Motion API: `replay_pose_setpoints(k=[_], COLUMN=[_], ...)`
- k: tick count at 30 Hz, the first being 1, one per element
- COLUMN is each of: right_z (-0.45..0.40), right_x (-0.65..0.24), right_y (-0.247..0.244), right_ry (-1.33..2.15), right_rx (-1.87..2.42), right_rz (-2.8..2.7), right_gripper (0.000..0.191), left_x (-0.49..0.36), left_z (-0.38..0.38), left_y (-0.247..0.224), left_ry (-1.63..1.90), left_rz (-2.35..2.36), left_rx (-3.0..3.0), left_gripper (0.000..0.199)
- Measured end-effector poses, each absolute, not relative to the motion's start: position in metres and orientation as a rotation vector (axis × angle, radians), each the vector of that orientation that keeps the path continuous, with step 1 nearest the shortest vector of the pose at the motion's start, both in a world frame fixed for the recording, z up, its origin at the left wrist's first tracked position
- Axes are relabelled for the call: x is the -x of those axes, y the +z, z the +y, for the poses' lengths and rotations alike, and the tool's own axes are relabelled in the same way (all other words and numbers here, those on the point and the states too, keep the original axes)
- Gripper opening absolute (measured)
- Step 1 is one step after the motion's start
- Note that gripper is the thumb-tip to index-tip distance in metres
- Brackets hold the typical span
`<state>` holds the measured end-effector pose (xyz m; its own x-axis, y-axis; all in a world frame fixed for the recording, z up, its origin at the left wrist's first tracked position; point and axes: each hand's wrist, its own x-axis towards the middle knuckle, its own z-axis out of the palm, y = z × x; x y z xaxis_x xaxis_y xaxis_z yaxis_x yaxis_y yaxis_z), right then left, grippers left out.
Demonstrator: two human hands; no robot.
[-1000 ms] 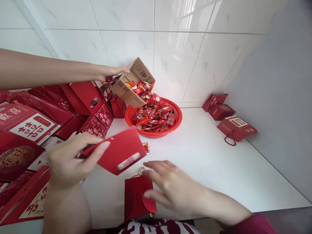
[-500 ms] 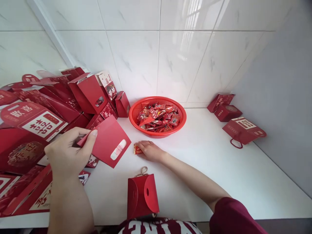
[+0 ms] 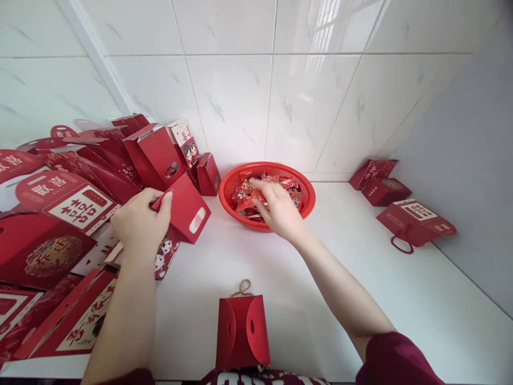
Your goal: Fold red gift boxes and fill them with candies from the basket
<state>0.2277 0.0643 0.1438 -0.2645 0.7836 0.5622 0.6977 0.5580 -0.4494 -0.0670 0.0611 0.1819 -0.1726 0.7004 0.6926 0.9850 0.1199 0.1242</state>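
My left hand (image 3: 142, 222) pinches the top edge of a red gift box (image 3: 189, 208) with a small oval window, beside the pile of boxes. Over the red plastic basket (image 3: 266, 227), my right hand (image 3: 280, 208) reaches down among wrapped candies (image 3: 262, 176). Its thumb and forefinger are apart, and nothing shows between them; the other fingers are partly hidden. A red box with round flaps and a rope handle (image 3: 242, 331) stands near me at the counter's front edge.
Many red gift boxes (image 3: 76, 206) are heaped on the left. Several more, including a box with a cord handle (image 3: 417, 219), lie at the right against the grey panel (image 3: 460, 160). White tiles (image 3: 228, 101) rise behind the white counter (image 3: 320, 321).
My right hand has left the counter, where it covered a small red packet, and moved to the basket. That packet no longer shows on the counter. The held box has tilted and moved back.
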Motion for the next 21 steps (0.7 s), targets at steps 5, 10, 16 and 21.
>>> replay_pose_setpoints(k=[5,10,16,21], right_z=[0.064,0.016,-0.032,-0.060], right_x=[-0.227,-0.227,-0.228,-0.201], right_y=[0.141,0.143,0.156,0.133], right_ry=[0.149,0.408,0.762,0.657], right_rx=[1.265,1.039,0.817,0.805], right_rz=[-1.966,-2.180,-2.629,-3.011], right_gripper=[0.055,0.036,0.045,0.092], left_x=[0.057,0.053,0.052,0.054], left_z=[0.115,0.165,0.190,0.188], left_y=[0.169,0.149,0.139,0.134], left_ry=[-0.621,-0.420,-0.390,-0.383], left_rz=[-2.086,-2.226,-2.245,-2.201], left_rx=[1.640,1.749,1.779,1.836], left_gripper=[0.031,0.031,0.031,0.036])
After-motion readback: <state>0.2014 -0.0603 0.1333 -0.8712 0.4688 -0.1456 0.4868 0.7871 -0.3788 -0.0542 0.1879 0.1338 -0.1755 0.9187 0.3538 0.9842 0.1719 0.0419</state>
